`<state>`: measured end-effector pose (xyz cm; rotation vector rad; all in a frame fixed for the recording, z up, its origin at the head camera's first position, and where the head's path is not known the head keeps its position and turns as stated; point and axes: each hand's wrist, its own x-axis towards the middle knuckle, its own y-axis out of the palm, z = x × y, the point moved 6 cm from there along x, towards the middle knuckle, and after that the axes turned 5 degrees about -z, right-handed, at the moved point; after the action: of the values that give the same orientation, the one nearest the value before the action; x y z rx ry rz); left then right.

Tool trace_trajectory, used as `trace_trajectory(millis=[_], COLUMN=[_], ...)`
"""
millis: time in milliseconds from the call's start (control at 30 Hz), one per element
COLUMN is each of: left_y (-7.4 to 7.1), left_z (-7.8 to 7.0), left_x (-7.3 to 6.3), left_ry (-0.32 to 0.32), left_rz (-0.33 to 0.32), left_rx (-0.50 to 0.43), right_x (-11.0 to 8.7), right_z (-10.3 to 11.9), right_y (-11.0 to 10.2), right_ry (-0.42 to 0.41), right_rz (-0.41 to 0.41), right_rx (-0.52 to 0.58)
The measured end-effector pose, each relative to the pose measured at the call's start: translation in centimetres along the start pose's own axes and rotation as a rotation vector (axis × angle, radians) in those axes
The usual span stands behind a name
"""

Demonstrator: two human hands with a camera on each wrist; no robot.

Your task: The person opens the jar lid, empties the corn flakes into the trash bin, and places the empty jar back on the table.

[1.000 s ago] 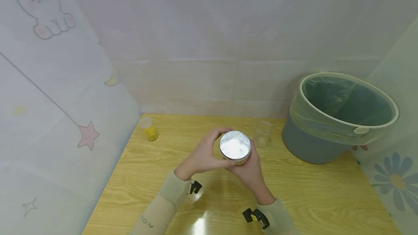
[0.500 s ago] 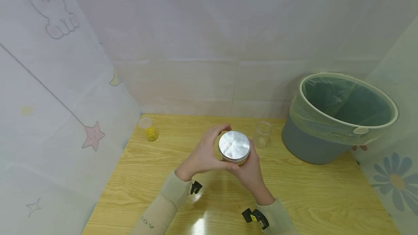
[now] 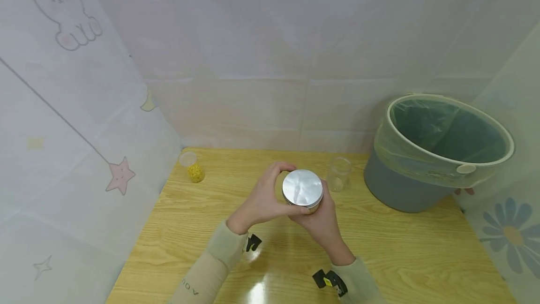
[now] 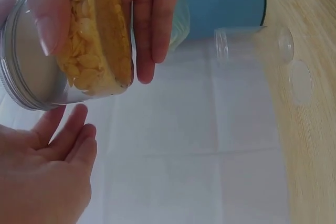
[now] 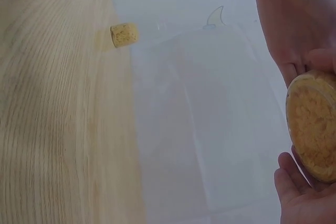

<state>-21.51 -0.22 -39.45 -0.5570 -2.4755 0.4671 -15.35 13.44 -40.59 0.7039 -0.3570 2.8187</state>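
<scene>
My right fingers (image 4: 144,40) are clamped round a jar (image 4: 86,40) of yellow flakes, held above the worktop (image 3: 401,252). My left fingers (image 4: 68,135) grip its silver lid (image 3: 302,187). Bin (image 3: 405,186) to the right.

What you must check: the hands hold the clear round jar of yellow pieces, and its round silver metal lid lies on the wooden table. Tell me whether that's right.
Wrong: the round silver metal lid isn't on the wooden table; it sits on the clear round jar, as the head view shows. The rest stands.
</scene>
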Motion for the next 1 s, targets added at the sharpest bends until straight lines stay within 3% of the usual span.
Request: trace_trajectory(millis=[100, 300, 400, 500, 600, 733, 1000], left_y=[-0.1, -0.1, 0.0, 0.2, 0.3, 0.3, 0.1], left_z=[0.1, 0.0, -0.2, -0.4, -0.5, -0.4, 0.2], left_x=[0.0, 0.1, 0.1, 0.0, 0.0, 0.0, 0.2], left_ry=[-0.008, 0.033, 0.067, 0.099, 0.113, 0.095, -0.007], left_rz=[-0.043, -0.081, -0.038, 0.035, 0.086, 0.084, -0.021], left_rx=[0.046, 0.145, 0.143, 0.086, 0.013, -0.023, 0.007], right_x=[0.0, -0.2, -0.4, -0.5, -0.5, -0.4, -0.5], right_z=[0.0, -0.5, -2.4, -4.2, -4.2, -4.0, -4.1], right_y=[0.1, 0.3, 0.3, 0.2, 0.1, 0.2, 0.5], right_ry=[-0.005, -0.013, -0.008, -0.007, -0.013, -0.022, -0.036], right_rz=[0.011, 0.044, 0.041, 0.033, 0.029, 0.030, 0.024], right_rx=[0.011, 0.024, 0.024, 0.013, 0.001, -0.009, -0.023])
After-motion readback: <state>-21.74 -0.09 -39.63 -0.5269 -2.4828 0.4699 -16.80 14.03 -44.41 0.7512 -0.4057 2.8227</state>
